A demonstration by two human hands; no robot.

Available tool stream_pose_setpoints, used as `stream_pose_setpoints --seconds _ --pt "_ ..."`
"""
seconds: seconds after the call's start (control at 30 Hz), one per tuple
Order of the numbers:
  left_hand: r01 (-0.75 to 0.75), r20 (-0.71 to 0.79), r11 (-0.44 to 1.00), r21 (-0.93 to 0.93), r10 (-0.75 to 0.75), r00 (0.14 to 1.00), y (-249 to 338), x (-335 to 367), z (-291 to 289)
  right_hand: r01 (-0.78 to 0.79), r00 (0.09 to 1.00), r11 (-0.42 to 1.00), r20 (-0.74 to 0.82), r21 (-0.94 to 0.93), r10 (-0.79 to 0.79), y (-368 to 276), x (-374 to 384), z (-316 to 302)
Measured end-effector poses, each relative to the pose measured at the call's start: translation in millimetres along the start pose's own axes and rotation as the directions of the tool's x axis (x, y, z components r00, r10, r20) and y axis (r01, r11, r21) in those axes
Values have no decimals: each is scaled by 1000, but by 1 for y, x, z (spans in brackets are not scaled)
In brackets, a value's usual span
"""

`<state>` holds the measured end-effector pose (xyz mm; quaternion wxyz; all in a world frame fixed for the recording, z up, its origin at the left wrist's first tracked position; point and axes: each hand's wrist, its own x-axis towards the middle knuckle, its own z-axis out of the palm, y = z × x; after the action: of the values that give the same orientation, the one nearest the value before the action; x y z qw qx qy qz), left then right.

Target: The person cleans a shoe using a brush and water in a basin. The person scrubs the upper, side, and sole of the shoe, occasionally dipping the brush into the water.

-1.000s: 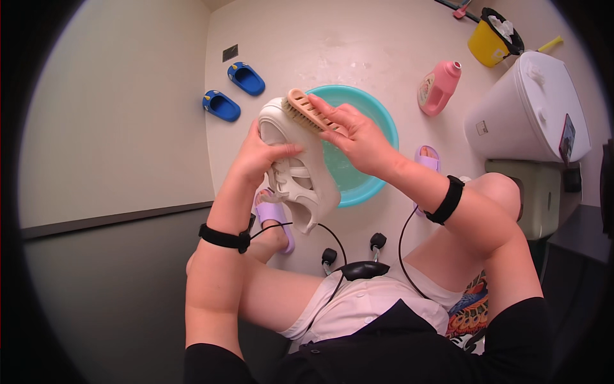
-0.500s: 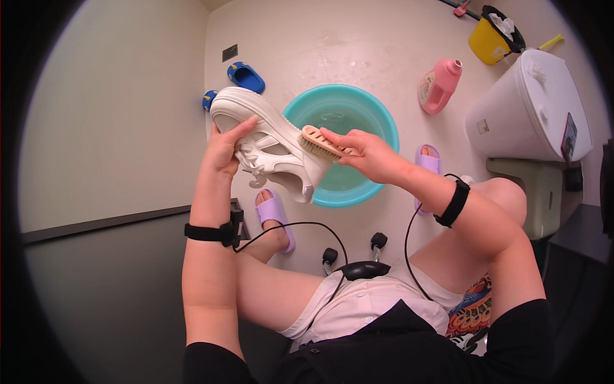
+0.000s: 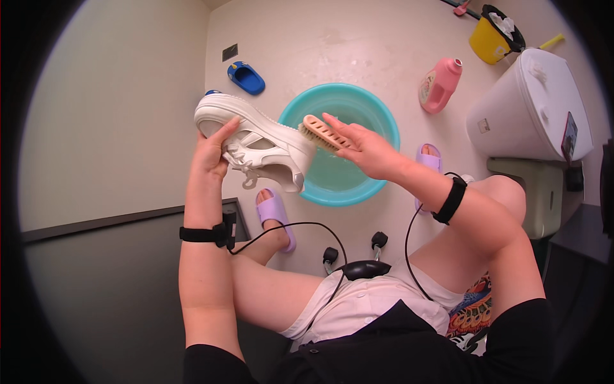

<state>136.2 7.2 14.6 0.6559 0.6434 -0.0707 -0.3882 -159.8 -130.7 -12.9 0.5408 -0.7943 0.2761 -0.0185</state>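
Pale floor fills the upper middle of the frame, with a turquoise basin (image 3: 377, 121) at its centre. Above the basin's left rim, the left hand (image 3: 214, 150) grips a white chunky sneaker (image 3: 256, 137) by its heel end, fingers clamped around it. The right hand (image 3: 368, 150) has its fingers closed on a tan scrub brush (image 3: 323, 132), whose bristles touch the sneaker's toe end. A pink detergent bottle (image 3: 440, 84) lies at upper right, a blue slipper (image 3: 246, 77) at upper left.

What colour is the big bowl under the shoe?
The basin is turquoise, seen clearly in the head view.
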Motion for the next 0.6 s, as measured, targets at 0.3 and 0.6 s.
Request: stream_pose_setpoints --seconds 0.3,0.6 --pt "149 69 975 -167 -140 988 -8 13 -16 -73 997 987 22 -146 77 52 -14 22" --pt "185 74 967 -173 -175 982 -4 2 -4 111 982 983 -169 147 -86 13 5 8"
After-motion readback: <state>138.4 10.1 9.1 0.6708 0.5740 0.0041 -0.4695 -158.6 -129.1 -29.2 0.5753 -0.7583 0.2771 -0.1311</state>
